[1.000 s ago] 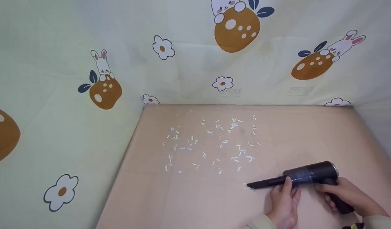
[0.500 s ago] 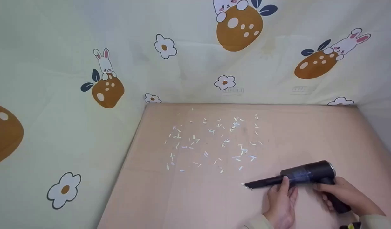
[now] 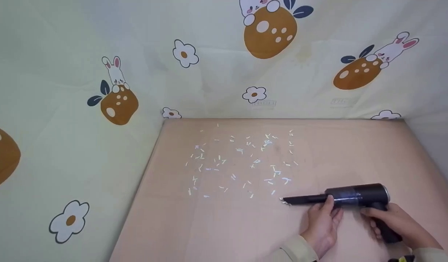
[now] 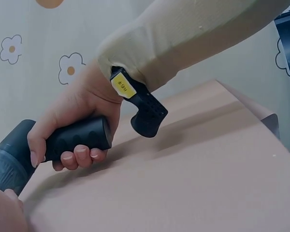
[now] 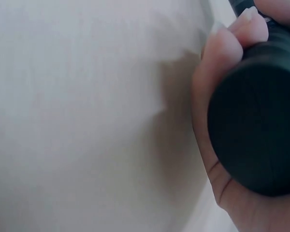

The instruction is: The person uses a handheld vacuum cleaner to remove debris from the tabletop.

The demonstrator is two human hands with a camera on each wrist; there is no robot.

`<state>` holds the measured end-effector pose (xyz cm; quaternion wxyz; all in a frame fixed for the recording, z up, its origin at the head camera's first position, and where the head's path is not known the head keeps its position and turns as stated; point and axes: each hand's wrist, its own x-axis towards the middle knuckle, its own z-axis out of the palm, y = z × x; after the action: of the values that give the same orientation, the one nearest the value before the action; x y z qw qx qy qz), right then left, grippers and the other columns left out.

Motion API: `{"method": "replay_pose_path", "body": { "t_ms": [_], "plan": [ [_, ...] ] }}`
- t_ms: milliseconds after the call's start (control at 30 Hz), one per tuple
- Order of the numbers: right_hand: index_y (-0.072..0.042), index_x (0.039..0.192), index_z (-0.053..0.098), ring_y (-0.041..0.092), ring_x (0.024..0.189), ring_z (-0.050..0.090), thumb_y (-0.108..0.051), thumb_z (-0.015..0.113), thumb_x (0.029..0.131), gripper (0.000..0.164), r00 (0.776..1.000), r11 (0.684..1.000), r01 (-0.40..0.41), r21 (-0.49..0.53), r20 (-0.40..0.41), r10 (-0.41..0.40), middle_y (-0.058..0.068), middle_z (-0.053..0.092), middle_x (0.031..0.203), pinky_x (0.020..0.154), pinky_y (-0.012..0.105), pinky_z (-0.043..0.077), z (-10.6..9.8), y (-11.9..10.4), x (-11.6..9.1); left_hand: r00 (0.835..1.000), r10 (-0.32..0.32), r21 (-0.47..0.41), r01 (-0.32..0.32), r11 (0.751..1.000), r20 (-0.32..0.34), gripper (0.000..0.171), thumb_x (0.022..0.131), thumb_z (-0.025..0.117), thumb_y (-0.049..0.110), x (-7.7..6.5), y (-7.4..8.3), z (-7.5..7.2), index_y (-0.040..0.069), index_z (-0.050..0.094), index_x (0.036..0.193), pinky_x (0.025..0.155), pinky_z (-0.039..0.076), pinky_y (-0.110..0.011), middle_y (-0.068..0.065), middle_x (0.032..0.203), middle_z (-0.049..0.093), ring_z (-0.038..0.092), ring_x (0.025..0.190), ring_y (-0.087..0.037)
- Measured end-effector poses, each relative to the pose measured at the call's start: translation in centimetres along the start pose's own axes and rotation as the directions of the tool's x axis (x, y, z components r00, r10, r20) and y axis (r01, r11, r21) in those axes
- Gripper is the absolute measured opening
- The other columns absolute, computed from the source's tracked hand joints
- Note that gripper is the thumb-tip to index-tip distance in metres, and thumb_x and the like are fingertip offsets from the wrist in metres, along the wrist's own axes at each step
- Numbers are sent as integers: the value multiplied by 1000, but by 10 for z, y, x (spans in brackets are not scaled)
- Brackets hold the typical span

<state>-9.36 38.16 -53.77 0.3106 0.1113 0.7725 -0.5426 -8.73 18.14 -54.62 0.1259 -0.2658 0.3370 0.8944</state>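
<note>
A black handheld vacuum cleaner (image 3: 355, 195) with a clear section and a long narrow nozzle lies across the right front of the table, nozzle to the left. My right hand (image 3: 399, 222) grips its handle; in the right wrist view the round handle end (image 5: 256, 130) shows, with fingers wrapped around it. My left hand (image 3: 321, 227) holds the body near the nozzle's base, thumb on the near side; its other fingers are partly hidden. In the left wrist view only part of the left hand (image 4: 7, 212) shows. Small paper scraps (image 3: 285, 201) cluster at the nozzle tip.
Many pale paper scraps (image 3: 233, 177) lie scattered over the middle and back of the tan tabletop (image 3: 165, 225). Patterned cloth walls (image 3: 216, 80) rise along its left, back and right edges. A black wrist mount (image 4: 147, 113) sits on the right sleeve.
The nozzle tip has swung away from me, nearer the front row of scattered scraps, with scraps still at its tip. Both hands have kept their hold on the vacuum cleaner.
</note>
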Motion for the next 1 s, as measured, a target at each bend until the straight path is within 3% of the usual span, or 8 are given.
{"method": "replay_pose_path", "body": {
  "t_ms": [300,1000],
  "plan": [
    [-10,87,60,17,61,62,-43,60,100,35,995,998,-69,14,-65,70,0,63,68,62,34,58,0,2,-2,1000,-31,31,31,999,-1,37,100,64,15,3,0,3,-12,51,121,103,54,-50,-22,111,62,64,105,-27],
    [-10,88,59,17,60,62,-41,61,100,33,994,996,-62,68,-87,68,0,63,67,61,34,59,-1,6,-7,998,-66,23,66,998,3,37,99,65,14,3,0,8,-12,51,121,103,54,-51,-23,110,63,64,105,-30]
  ]
}}
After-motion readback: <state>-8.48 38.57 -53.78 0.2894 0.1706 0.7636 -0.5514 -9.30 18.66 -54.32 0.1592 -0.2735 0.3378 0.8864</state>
